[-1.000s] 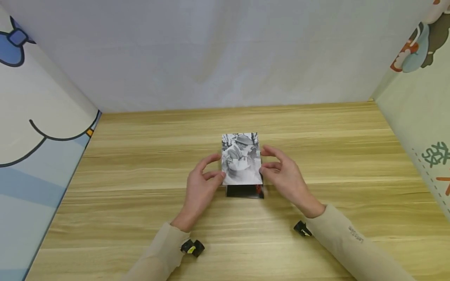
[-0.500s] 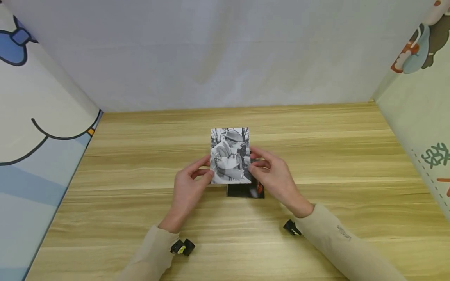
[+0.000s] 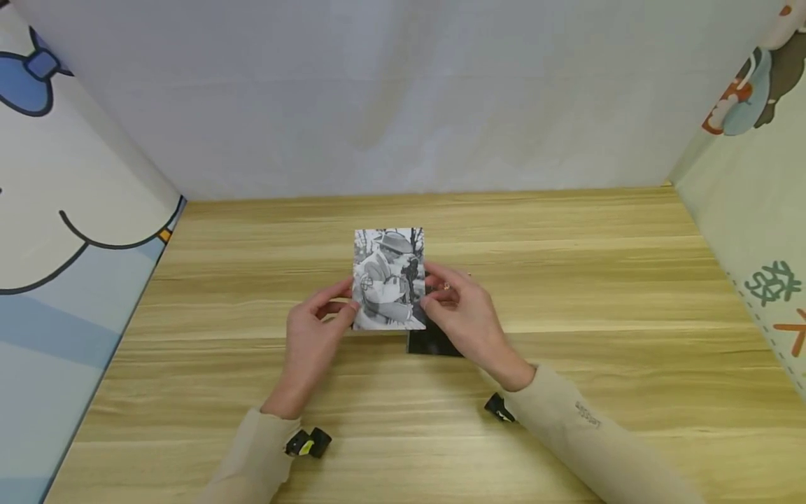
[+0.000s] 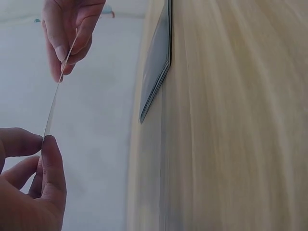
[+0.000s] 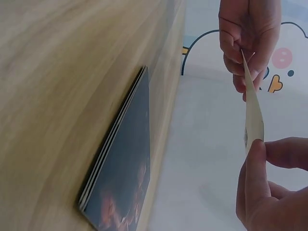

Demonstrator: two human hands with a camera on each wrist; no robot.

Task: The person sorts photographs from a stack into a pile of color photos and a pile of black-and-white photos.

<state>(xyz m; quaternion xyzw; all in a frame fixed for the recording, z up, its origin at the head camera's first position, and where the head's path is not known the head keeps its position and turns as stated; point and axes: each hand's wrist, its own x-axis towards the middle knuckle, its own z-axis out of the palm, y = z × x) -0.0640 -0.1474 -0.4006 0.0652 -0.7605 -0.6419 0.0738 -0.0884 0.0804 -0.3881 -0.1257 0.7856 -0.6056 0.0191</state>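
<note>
A black-and-white photo card (image 3: pixel 389 280), printed with a figure in a hat, is held up above the table between both hands. My left hand (image 3: pixel 317 336) pinches its left edge between thumb and fingers. At the right edge, my right hand (image 3: pixel 469 318) pinches it the same way. In both wrist views the card (image 5: pixel 252 110) appears nearly edge-on, raised off the tabletop. Below and to the right lies a small stack of dark cards (image 3: pixel 433 342), partly hidden by the photo card and right hand. The right wrist view shows several layers in this stack (image 5: pixel 125 154) and an orange patch on top.
The wooden table (image 3: pixel 567 266) stretches out around the hands. A pale grey backdrop (image 3: pixel 403 98) stands along its far edge. Cartoon-printed panels rise at the left (image 3: pixel 75 210) and right (image 3: pixel 743 182). Small black wrist devices sit at the left cuff (image 3: pixel 308 443) and right cuff (image 3: pixel 500 407).
Both hands have carried the photo card leftward and lifted it off the dark stack. The stack has stayed in place.
</note>
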